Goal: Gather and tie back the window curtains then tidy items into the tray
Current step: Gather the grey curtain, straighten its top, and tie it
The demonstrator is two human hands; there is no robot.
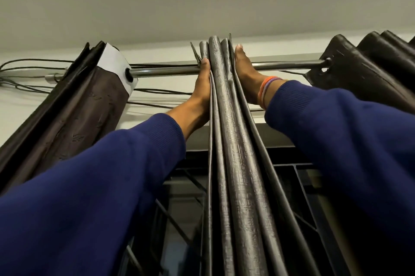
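Two ribbed blue sleeves [112, 185] reach upward, crossing a barred window [184, 197]. The left hand [203, 82] and right hand [244, 69], fingers straight, press flat against opposite sides of the middle curtain [226, 100], a bunch of glossy dark pleats on the chrome rod [166, 71]. Beyond, brown side curtains [74, 118] and thin cables [27, 64] hang under the ceiling.

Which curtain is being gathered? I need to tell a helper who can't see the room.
Follow the metal rod under the ceiling to its middle, where the left hand and right hand press from both sides. Between them hangs the middle curtain, squeezed into tight grey folds. The brown curtain to the left and the dark curtain to the right hang untouched.
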